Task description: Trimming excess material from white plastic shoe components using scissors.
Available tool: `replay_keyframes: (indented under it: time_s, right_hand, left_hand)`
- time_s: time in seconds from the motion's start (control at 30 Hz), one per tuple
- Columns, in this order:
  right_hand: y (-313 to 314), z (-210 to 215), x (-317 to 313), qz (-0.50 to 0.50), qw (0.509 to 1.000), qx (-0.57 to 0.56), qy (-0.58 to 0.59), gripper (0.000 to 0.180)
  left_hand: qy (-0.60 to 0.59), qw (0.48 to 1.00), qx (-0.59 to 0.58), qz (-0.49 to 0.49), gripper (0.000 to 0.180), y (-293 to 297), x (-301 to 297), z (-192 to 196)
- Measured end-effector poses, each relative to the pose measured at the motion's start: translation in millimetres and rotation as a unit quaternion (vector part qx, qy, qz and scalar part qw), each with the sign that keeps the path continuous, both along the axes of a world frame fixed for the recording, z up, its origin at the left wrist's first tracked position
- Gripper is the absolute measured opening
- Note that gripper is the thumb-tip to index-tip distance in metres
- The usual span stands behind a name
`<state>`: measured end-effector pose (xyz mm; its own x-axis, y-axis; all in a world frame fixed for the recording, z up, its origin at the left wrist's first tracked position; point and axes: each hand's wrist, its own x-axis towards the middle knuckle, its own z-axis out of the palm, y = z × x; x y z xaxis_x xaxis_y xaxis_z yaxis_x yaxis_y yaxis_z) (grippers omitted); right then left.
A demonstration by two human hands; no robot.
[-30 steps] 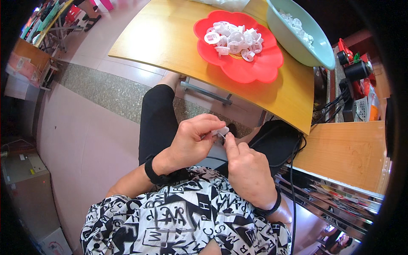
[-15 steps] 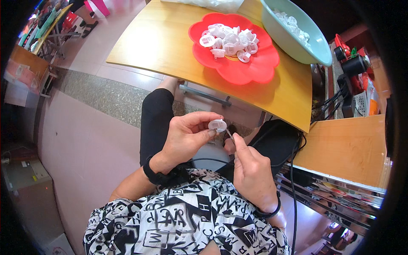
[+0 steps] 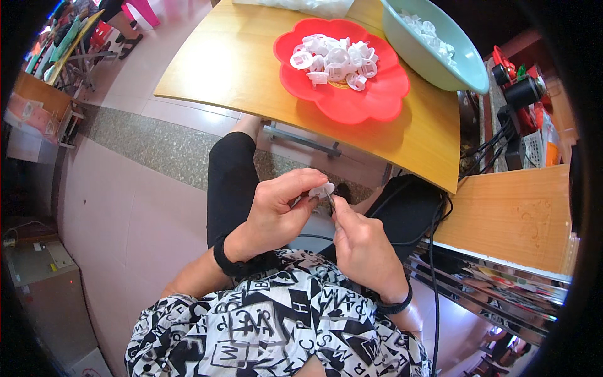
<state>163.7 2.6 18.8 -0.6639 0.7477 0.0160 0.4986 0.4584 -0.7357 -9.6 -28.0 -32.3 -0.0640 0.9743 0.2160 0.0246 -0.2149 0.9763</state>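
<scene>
Above my lap, my left hand [image 3: 282, 204] pinches a small round white plastic part [image 3: 321, 189] between thumb and fingers. My right hand [image 3: 364, 242] is closed round a thin dark metal tool [image 3: 330, 200], perhaps a small blade; its handle is hidden in the fist. The tool's tip lies against the white part. Beyond my hands, a red flower-shaped dish [image 3: 352, 112] on the table holds a heap of similar white plastic parts [image 3: 336, 60].
The dish stands on a yellow wooden table [image 3: 213, 69]. A pale green basin [image 3: 433, 72] with more white pieces is at the back right. A black cable [image 3: 433, 295] hangs beside my right arm, near a wooden surface [image 3: 509, 220]. Another person's legs [image 3: 122, 28] show far left.
My right hand has moved left and up, bringing the tool's tip from beside the white part onto it. The left hand's fingers have shifted over the part, covering more of it.
</scene>
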Motion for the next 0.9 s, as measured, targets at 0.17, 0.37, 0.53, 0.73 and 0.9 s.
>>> replay_keyframes:
  time_s: [0.17,0.37,0.53,0.73,0.9]
  right_hand:
    - [5.8,4.9,0.5,-0.07,0.938,-0.334,0.055,0.038]
    - [-7.9,5.5,4.5,-0.038,0.996,-0.072,0.036,0.035]
    - [-6.1,4.6,-2.2,-0.01,1.0,0.009,0.021,0.041]
    - [-6.0,14.2,-9.0,0.018,0.993,0.069,-0.093,0.043]
    - [-14.1,12.9,-15.3,0.062,0.949,0.209,-0.229,0.049]
  left_hand:
    - [-0.015,1.0,-0.003,0.002,0.031,5.4,-0.6,0.3]
    - [-0.035,0.998,-0.025,0.041,0.039,1.9,-0.8,4.9]
    - [0.071,0.996,0.025,0.039,0.04,-0.3,-2.5,9.9]
    - [0.125,0.989,0.074,0.04,0.04,-2.5,-1.4,10.3]
    - [0.127,0.989,0.051,0.051,0.037,-2.7,0.4,9.0]
